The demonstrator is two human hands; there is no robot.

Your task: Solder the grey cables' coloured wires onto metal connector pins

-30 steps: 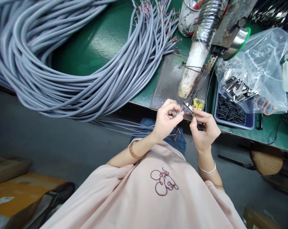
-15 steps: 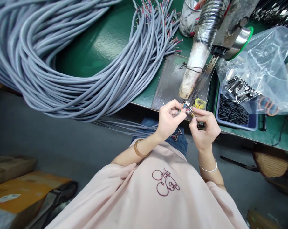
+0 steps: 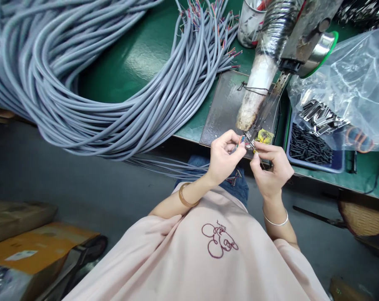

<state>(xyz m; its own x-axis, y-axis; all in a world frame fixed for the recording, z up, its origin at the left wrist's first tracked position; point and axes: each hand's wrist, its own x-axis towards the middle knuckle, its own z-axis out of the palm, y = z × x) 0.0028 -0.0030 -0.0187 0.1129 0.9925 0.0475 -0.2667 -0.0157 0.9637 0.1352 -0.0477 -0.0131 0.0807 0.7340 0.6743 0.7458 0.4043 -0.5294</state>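
My left hand (image 3: 223, 158) is pinched on the thin coloured wires (image 3: 239, 141) at a cable's stripped end. My right hand (image 3: 271, 167) is pinched on a small metal connector (image 3: 249, 142) that meets those wires. Both hands hover at the front edge of the dark metal plate (image 3: 227, 104), just below the tip of a wrapped white nozzle (image 3: 255, 96) and beside a small yellow piece (image 3: 265, 136). A few small dark connectors (image 3: 235, 177) lie on my lap.
A big coil of grey cables (image 3: 98, 83) covers the left of the green bench (image 3: 139, 54). A blue tray of dark pins (image 3: 311, 148), a clear bag of metal shells (image 3: 334, 100), a solder spool (image 3: 321, 48) and a cup (image 3: 250, 21) stand nearby. Cardboard boxes (image 3: 35, 251) sit on the floor.
The view has shifted slightly; both hands stay together at the plate's edge, moving a little up and right with the connector and wires.
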